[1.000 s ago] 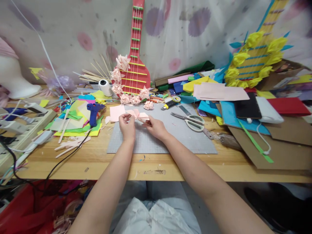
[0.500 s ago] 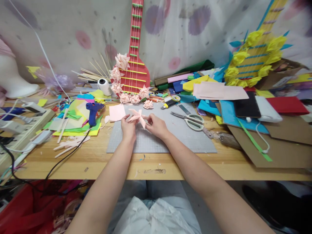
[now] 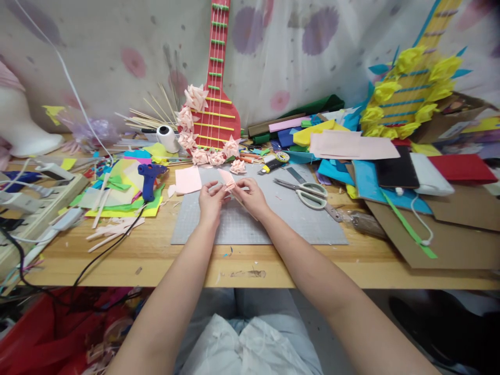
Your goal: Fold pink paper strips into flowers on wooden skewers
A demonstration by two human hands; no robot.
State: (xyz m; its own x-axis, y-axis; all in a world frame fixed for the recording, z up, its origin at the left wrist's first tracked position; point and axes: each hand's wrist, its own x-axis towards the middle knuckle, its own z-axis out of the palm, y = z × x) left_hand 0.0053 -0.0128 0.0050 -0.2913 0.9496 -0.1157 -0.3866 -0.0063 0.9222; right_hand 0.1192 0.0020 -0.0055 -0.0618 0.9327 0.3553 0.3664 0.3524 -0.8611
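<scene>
Between my two hands is a pink paper flower piece (image 3: pixel 227 179), held just above the grey cutting mat (image 3: pixel 304 226). My left hand (image 3: pixel 211 200) pinches its left side with thumb and fingertips. Closed on its right side is my right hand (image 3: pixel 251 198), and a thin pale strip runs down beside that palm. Beyond the hands a finished pink paper flower (image 3: pixel 238 166) rests on the mat. A square of pink paper (image 3: pixel 188 180) lies left of my left hand. Scissors (image 3: pixel 308 195) and a yellow-black utility knife (image 3: pixel 274 163) lie on the mat to the right.
A red paper lute (image 3: pixel 216 120) trimmed with pink flowers leans at the back. To the left, a blue glue gun (image 3: pixel 149 179) stands on coloured sheets, its black cord crossing the table. A power strip (image 3: pixel 58 195) sits far left. Cardboard (image 3: pixel 410 234) and a black phone (image 3: pixel 396 169) occupy the right.
The pink piece has turned and its petals, spread out like a star before, now look gathered together. Both hands have shifted slightly, with the fingers closer around it.
</scene>
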